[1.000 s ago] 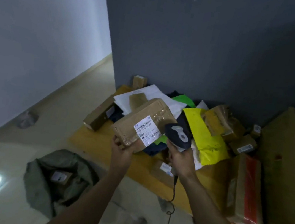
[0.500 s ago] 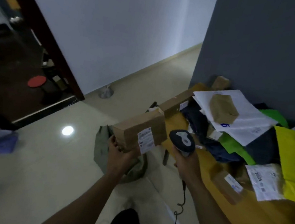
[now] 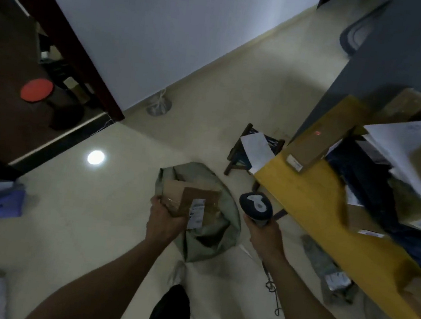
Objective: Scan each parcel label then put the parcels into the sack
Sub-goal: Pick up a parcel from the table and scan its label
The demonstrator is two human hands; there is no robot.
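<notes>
Parcel (image 3: pixel 188 199): brown carton, white label (image 3: pixel 196 212); held by left grip (image 3: pixel 165 217) over sack (image 3: pixel 210 241), 6 o'clock; scanner (image 3: pixel 256 207) clasped in right grip (image 3: pixel 263 234).

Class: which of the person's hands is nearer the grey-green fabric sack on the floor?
Left. The left hand holds a brown cardboard parcel over the open mouth of the sack; the right hand grips a dark handheld scanner beside the sack, to its right.
</notes>
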